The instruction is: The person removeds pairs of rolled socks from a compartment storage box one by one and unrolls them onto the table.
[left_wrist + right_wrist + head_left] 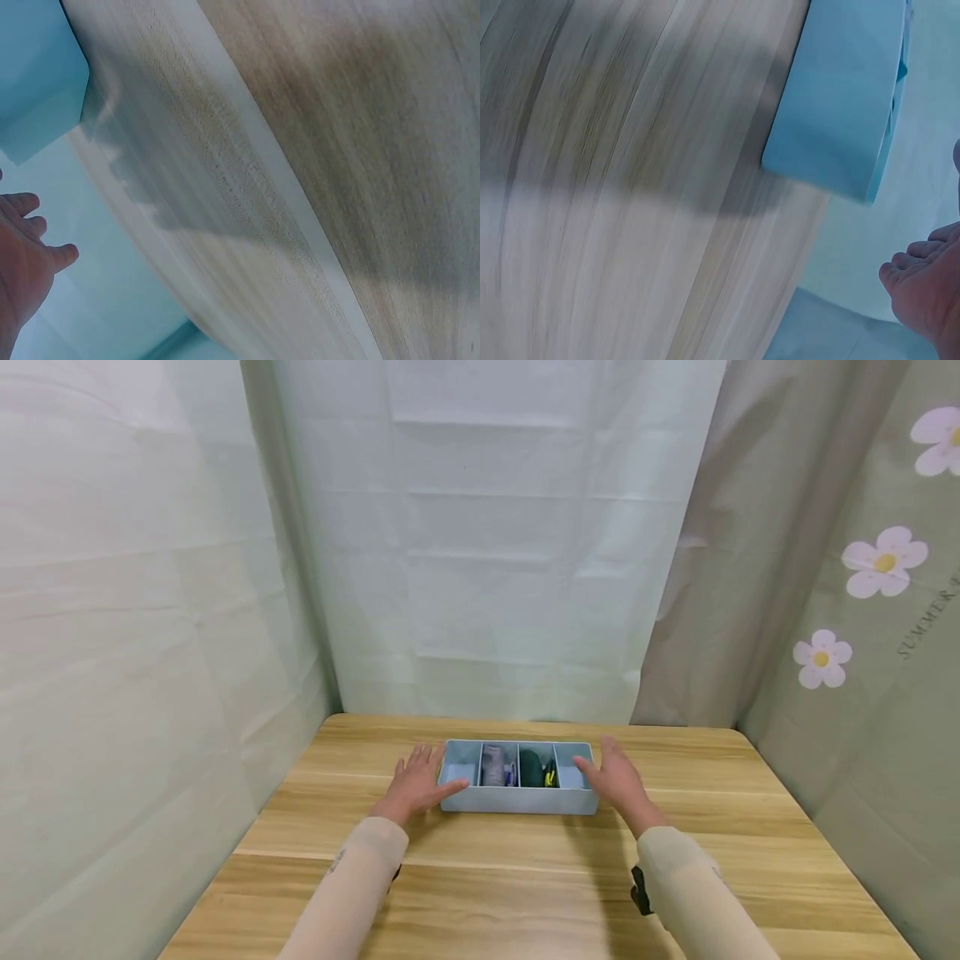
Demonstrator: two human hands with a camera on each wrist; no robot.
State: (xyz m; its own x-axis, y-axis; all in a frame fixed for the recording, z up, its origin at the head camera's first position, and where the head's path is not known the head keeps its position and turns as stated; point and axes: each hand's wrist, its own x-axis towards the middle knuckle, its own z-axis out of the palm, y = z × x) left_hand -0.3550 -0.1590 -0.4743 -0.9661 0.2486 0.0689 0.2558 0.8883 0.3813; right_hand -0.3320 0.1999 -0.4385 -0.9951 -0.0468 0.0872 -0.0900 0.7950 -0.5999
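Observation:
A light blue organizer box [517, 801] with a row of compartments sits on the wooden table. Its two middle compartments hold a grey rolled cloth [492, 766], a dark green rounded item [531, 769] and a small yellow-and-black item [551, 774]. The outer compartments show bare blue floors. My left hand [420, 783] is at the box's left end, fingers spread, thumb overlapping the front rim. At the right end is my right hand [617, 779], fingers straight, thumb over the end compartment. In both wrist views, fingers stand apart from the box wall [836, 97].
The wooden table [495, 885] reaches forward to a pale hanging curtain [495, 610]. Curtains also hang along the left and right sides, the right one printed with white flowers [885, 562]. Dark bands [641, 891] show at the sleeves.

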